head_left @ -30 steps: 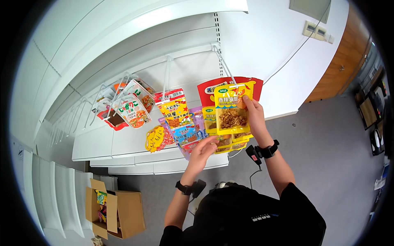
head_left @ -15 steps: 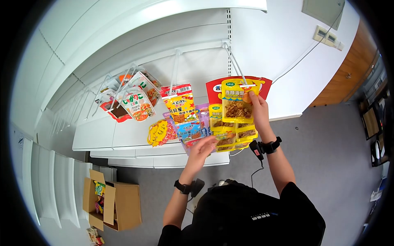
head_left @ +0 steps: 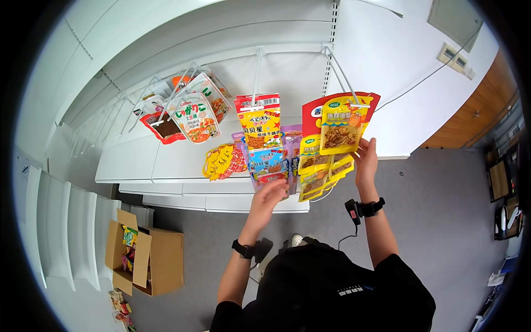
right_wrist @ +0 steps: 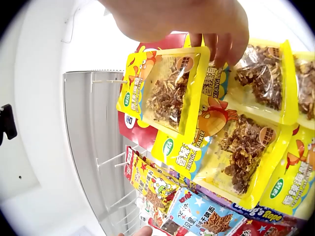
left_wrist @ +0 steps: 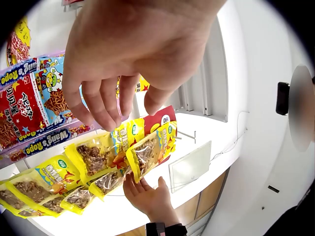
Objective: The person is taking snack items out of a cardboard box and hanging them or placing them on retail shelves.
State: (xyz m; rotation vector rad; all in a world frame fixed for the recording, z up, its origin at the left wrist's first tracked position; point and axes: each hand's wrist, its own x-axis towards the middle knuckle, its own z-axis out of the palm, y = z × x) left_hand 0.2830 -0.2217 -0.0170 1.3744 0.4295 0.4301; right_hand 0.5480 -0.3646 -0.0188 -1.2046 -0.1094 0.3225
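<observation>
A yellow snack pouch (head_left: 339,133) hangs by its top from the tip of a metal hook (head_left: 345,83). Several like pouches (head_left: 315,184) hang lower in a fanned row, over a red card (head_left: 311,101). My right hand (head_left: 366,163) is beside the front pouch's lower right edge, its fingers loose. In the right wrist view those fingertips (right_wrist: 222,48) lie right by the pouch's edge. My left hand (head_left: 268,200), fingers spread and relaxed, is in front of the lowest red noodle-snack packs, left of the yellow pouches. Nothing shows in its grasp.
Red, yellow and blue noodle-snack packs (head_left: 262,127) hang on the neighbouring hook, and potato-stick packs (head_left: 196,120) farther left. A yellow price tag (head_left: 219,161) lies over the white shelf (head_left: 127,166). On the floor stands a cardboard box (head_left: 166,262) with packs inside.
My right hand has let go of the front pouch, which now hangs on the hook, and has dropped a little to its lower right. The head view has shifted; my left hand stays low.
</observation>
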